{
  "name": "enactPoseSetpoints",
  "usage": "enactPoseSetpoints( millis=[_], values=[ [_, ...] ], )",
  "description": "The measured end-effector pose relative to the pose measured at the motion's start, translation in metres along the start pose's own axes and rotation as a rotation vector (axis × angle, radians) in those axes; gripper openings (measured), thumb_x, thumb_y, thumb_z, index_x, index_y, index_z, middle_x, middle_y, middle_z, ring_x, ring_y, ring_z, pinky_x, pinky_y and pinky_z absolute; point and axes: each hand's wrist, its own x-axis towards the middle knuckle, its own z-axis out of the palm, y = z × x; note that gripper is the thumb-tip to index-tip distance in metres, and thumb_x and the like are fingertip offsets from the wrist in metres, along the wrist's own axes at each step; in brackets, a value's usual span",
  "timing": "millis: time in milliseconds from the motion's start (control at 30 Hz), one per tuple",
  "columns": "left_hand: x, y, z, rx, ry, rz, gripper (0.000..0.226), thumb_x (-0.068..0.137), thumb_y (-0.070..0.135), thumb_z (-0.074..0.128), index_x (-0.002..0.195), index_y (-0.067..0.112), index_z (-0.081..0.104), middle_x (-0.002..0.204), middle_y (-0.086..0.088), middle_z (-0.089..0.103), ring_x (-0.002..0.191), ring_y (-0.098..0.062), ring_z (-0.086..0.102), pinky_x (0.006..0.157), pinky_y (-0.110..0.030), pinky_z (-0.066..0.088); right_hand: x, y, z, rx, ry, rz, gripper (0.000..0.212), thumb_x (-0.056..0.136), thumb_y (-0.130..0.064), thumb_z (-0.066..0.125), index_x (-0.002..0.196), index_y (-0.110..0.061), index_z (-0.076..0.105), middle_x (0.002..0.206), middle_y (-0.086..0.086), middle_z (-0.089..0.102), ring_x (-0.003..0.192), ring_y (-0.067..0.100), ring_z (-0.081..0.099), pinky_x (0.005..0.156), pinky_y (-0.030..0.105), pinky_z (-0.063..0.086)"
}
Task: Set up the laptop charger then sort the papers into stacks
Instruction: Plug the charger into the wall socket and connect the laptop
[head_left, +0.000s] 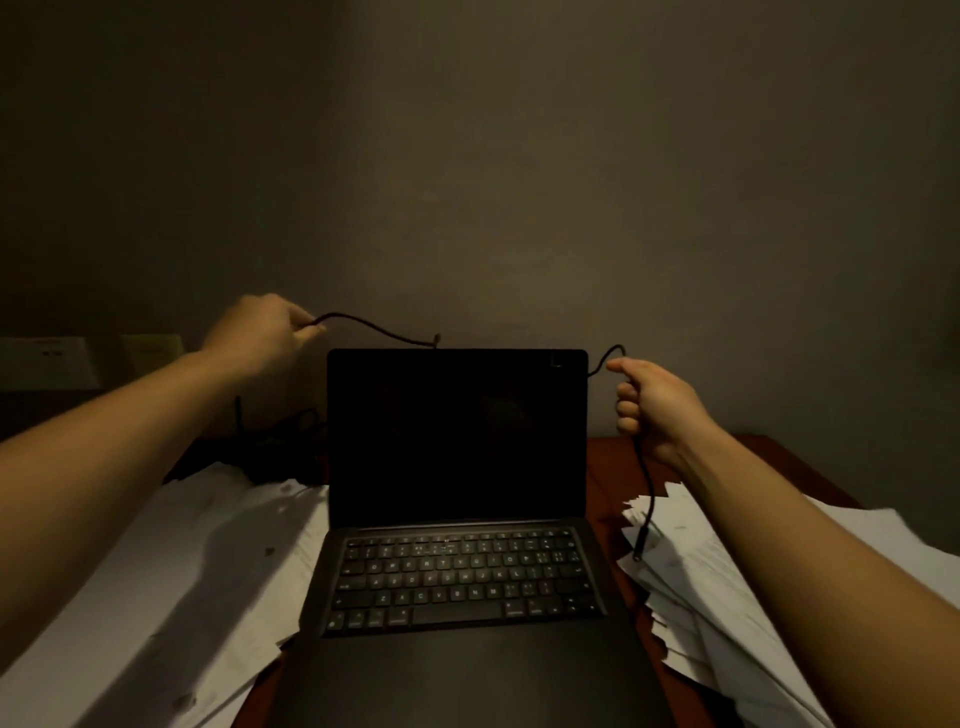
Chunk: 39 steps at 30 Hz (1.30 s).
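A black laptop (457, 441) stands open on the desk, its screen dark. A thin black charger cable (374, 326) runs behind the top of the screen. My left hand (260, 332) pinches the cable up and left of the lid. My right hand (654, 400) grips the same cable just right of the lid, and its free end with the plug (638, 545) hangs down over the right papers. Loose white papers (171, 582) lie left of the laptop, and a messier pile of papers (727, 597) lies to its right.
A dark tangle of cable and what looks like the charger brick (270, 441) sits behind the left papers. A wall socket plate (49, 358) is at far left. The reddish wooden desk (602, 467) meets a plain wall close behind.
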Motion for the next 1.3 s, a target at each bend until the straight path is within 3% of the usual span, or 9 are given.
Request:
enactPoseSetpoints(
  millis=[133, 267, 400, 533, 700, 867, 1000, 1100, 1300],
  values=[
    [0.003, 0.012, -0.004, -0.158, 0.046, -0.076, 0.026, 0.094, 0.029, 0.068, 0.112, 0.011, 0.076, 0.103, -0.015, 0.075, 0.100, -0.033, 0.067, 0.074, -0.031, 0.044, -0.004, -0.004, -0.007, 0.011, 0.005, -0.009, 0.020, 0.108, -0.018, 0.041, 0.100, -0.012, 0.058, 0.057, -0.003, 0.029, 0.036, 0.005, 0.022, 0.035, 0.019, 0.017],
    [0.015, 0.028, -0.006, -0.345, 0.198, -0.092, 0.034, 0.097, 0.021, 0.065, 0.126, 0.005, 0.068, 0.121, -0.017, 0.069, 0.114, -0.031, 0.063, 0.091, -0.032, 0.046, -0.003, -0.011, -0.017, 0.091, 0.071, -0.027, 0.017, 0.108, -0.017, 0.042, 0.108, -0.010, 0.057, 0.052, -0.004, 0.030, 0.034, 0.005, 0.021, 0.033, 0.018, 0.016],
    [0.034, 0.013, 0.002, -0.039, -0.154, -0.207, 0.065, 0.097, 0.016, 0.060, 0.154, 0.002, 0.030, 0.150, -0.023, 0.042, 0.136, -0.040, 0.043, 0.110, -0.042, 0.039, -0.001, -0.015, -0.030, 0.182, 0.124, 0.002, 0.015, 0.108, -0.016, 0.043, 0.115, -0.009, 0.054, 0.042, -0.008, 0.030, 0.032, 0.004, 0.020, 0.033, 0.019, 0.014],
    [0.030, -0.010, 0.018, 0.286, -0.287, -0.281, 0.042, 0.091, 0.018, 0.060, 0.129, 0.001, 0.054, 0.133, -0.024, 0.055, 0.119, -0.042, 0.056, 0.096, -0.046, 0.050, -0.008, -0.011, -0.038, 0.162, 0.120, 0.055, 0.015, 0.107, -0.016, 0.044, 0.110, -0.011, 0.058, 0.052, -0.006, 0.032, 0.037, 0.004, 0.022, 0.034, 0.019, 0.017],
    [-0.012, 0.054, 0.030, 0.299, 0.041, 0.025, 0.054, 0.096, 0.031, 0.055, 0.145, 0.015, 0.041, 0.141, -0.019, 0.044, 0.124, -0.042, 0.046, 0.099, -0.049, 0.041, -0.010, -0.004, -0.037, 0.178, 0.097, 0.100, 0.017, 0.107, -0.013, 0.042, 0.093, -0.012, 0.052, 0.048, -0.006, 0.028, 0.034, 0.005, 0.020, 0.032, 0.019, 0.014],
    [-0.034, 0.091, 0.038, 0.283, -0.108, 0.355, 0.043, 0.092, 0.060, 0.057, 0.126, 0.033, 0.060, 0.108, 0.000, 0.059, 0.098, -0.026, 0.060, 0.074, -0.035, 0.048, -0.015, -0.003, -0.042, 0.189, 0.095, 0.095, 0.020, 0.107, -0.014, 0.042, 0.089, -0.014, 0.051, 0.049, -0.006, 0.027, 0.033, 0.005, 0.018, 0.032, 0.019, 0.014],
    [-0.033, 0.079, 0.033, 0.420, -0.193, 0.232, 0.025, 0.099, 0.043, 0.055, 0.110, 0.025, 0.069, 0.101, -0.004, 0.068, 0.088, -0.027, 0.063, 0.078, -0.039, 0.055, -0.021, 0.001, -0.050, 0.178, 0.081, 0.106, 0.017, 0.107, -0.016, 0.044, 0.094, -0.013, 0.054, 0.048, -0.007, 0.030, 0.035, 0.005, 0.020, 0.032, 0.019, 0.016],
    [-0.032, 0.058, 0.034, 0.285, -0.013, 0.141, 0.022, 0.100, 0.032, 0.053, 0.104, 0.017, 0.069, 0.102, -0.015, 0.069, 0.088, -0.038, 0.063, 0.078, -0.044, 0.054, -0.026, 0.003, -0.054, 0.167, 0.065, 0.114, 0.015, 0.106, -0.015, 0.046, 0.096, -0.012, 0.057, 0.052, -0.005, 0.030, 0.037, 0.006, 0.021, 0.033, 0.019, 0.016],
    [-0.017, 0.027, 0.033, 0.090, -0.050, -0.146, 0.050, 0.103, 0.029, 0.040, 0.149, 0.011, 0.039, 0.147, -0.023, 0.041, 0.129, -0.045, 0.042, 0.107, -0.054, 0.035, -0.025, 0.002, -0.049, 0.196, 0.037, 0.122, 0.016, 0.107, -0.018, 0.044, 0.096, -0.012, 0.053, 0.057, -0.004, 0.028, 0.037, 0.005, 0.022, 0.032, 0.018, 0.017]
  ],
)
